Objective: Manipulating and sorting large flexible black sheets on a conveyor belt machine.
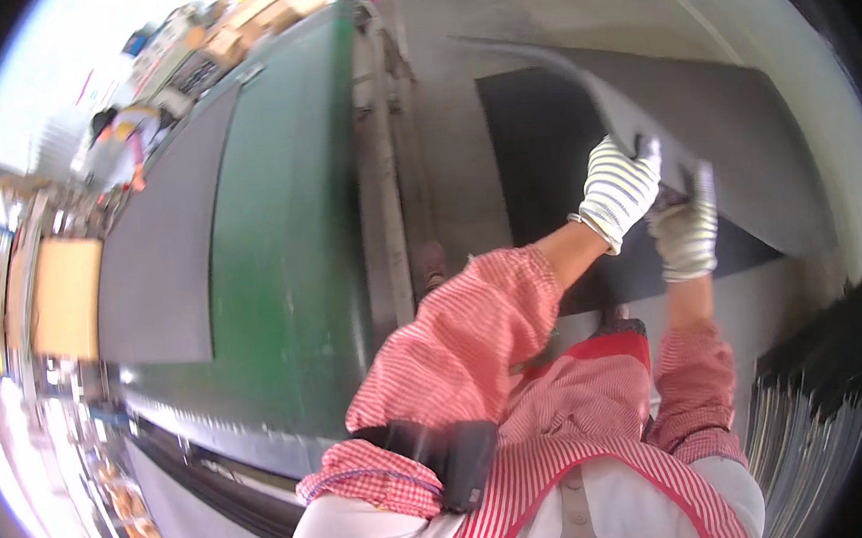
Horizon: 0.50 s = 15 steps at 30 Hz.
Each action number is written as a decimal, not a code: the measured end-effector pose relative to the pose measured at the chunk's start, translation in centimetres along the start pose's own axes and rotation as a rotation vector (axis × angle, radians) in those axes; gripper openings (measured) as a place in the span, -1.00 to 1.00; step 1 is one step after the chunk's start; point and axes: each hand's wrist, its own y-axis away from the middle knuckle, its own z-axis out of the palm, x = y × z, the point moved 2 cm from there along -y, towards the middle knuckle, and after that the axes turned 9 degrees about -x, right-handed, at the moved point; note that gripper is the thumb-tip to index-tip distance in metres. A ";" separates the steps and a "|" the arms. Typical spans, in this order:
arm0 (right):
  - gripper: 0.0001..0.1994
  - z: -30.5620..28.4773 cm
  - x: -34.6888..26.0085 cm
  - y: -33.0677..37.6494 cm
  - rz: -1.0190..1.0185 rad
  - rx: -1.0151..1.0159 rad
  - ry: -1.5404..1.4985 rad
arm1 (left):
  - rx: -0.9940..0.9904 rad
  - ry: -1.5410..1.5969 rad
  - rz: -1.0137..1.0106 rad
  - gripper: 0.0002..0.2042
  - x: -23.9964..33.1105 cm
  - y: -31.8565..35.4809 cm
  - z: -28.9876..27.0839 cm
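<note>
Both gloved hands raised: left hand (620,191), right hand (686,231), fingers clenched.

Single head-worn fisheye view, looking steeply down.
It faces down past the wearer's chest to the floor (444,168), close over both gloved hands, with a green desk (289,239) on the left bending toward the rim.

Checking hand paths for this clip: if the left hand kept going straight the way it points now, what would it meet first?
The left hand already grips the edge of the curved grey sheet, beside the right hand. Pushing further up and right, it would likely press into that same sheet; depth beyond it is unclear.
</note>
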 end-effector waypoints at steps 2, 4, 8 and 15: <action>-0.44 5.3 -2.9 5.1 -0.038 -0.053 0.011 | -0.047 -0.267 0.145 -0.75 -1.4 0.4 -7.2; -0.36 2.0 -6.0 7.3 -0.178 0.011 -0.079 | -0.209 -0.074 0.145 -0.77 -2.6 0.1 -19.9; -0.37 -10.8 -16.9 13.2 -0.555 0.435 -0.173 | 0.088 -0.600 -0.165 -0.66 -15.1 7.4 -40.8; -0.59 -16.1 -13.3 16.8 -0.337 0.364 0.240 | 1.057 0.929 -1.098 -0.61 -23.9 35.5 -52.3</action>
